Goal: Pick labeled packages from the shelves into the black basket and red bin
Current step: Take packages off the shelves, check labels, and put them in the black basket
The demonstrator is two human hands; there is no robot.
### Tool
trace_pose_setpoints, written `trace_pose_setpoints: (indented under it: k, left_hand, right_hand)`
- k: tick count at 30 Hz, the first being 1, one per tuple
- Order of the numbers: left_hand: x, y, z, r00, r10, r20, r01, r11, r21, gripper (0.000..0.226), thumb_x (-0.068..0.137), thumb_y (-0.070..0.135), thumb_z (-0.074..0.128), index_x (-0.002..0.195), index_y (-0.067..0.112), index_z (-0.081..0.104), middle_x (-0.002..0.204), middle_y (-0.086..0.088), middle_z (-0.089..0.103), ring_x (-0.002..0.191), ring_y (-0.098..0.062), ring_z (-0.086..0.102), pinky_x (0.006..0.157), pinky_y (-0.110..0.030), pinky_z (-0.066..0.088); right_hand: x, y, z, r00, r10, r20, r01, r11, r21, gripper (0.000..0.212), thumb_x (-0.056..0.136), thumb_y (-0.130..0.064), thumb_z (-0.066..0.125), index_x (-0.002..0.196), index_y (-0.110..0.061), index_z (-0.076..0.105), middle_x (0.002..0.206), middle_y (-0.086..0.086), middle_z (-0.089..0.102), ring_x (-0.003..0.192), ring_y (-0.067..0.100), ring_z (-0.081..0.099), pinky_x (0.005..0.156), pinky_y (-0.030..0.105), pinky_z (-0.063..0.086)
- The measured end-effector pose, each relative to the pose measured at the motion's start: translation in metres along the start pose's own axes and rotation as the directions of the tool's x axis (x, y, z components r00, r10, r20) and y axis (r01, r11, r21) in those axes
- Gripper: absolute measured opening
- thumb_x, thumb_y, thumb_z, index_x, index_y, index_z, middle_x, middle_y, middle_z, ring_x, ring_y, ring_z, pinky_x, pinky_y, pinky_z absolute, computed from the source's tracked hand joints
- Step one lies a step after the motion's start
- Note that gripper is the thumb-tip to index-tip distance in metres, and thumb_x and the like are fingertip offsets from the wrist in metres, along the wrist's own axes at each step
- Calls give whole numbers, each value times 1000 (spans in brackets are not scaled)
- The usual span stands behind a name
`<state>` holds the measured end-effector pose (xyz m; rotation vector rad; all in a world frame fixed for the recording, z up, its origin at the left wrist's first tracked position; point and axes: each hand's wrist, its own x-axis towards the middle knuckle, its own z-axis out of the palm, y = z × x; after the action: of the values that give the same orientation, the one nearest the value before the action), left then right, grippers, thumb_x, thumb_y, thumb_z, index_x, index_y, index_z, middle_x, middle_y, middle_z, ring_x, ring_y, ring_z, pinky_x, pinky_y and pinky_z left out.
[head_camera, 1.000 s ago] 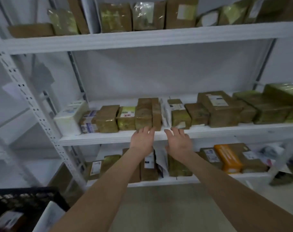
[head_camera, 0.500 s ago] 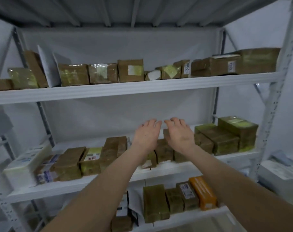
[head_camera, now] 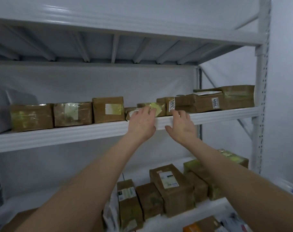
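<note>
both hands now up at the upper shelf

we see the white shelving rack [head_camera: 261, 114] filling the view, and half a second ago it sat lower and further off, with the top rail well above us; now the upper shelf [head_camera: 75, 133] runs across the middle. its row of brown packages goes from a big taped box [head_camera: 31, 117] at the left to a flat parcel marked 3004 [head_camera: 201, 102] at the right. the lower shelf's packages [head_camera: 172, 188] lie near us, below the arms. earlier our hands hung before the middle shelf; now they are at the upper shelf's edge. our left hand [head_camera: 142, 123] has spread, loose fingers resting on a small yellow-labelled package [head_camera: 156, 108], not closed round it. our right hand [head_camera: 181, 126] is open and empty, fingertips by the tag reading 200 [head_camera: 171, 105].
</note>
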<state>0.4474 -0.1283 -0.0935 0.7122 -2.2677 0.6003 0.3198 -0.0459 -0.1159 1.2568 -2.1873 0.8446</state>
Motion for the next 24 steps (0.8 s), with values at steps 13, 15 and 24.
trace_pose_setpoints:
  k: [13, 15, 24]
  left_hand:
    - [80, 18, 30, 993, -114, -24, 115, 993, 34, 51, 89, 22, 51, 138, 14, 40, 138, -7, 45, 126, -27, 44, 103, -39, 34]
    - [82, 20, 32, 988, -155, -4, 155, 987, 52, 51, 90, 22, 50, 139, 15, 39, 137, -8, 46, 125, -28, 45, 102, -39, 34]
    - [78, 45, 17, 972, -227, -59, 227, 974, -8, 46, 92, 19, 49, 137, 17, 44, 135, -4, 47, 122, -23, 46, 91, -38, 43]
  right_hand:
    - [112, 19, 1, 962, 254, 99, -271, 929, 252, 76, 78, -66, 58, 129, -12, 45, 128, 11, 55, 121, 33, 47, 87, 39, 43]
    - [118, 23, 3, 963, 242, 116, -264, 931, 250, 62, 80, -62, 58, 118, -13, 57, 121, 10, 61, 116, 32, 52, 84, 37, 44]
    - [109, 65, -20, 994, 98, -46, -83, 963, 256, 35, 80, -45, 63, 107, -22, 62, 108, 8, 65, 104, 31, 59, 79, 36, 47]
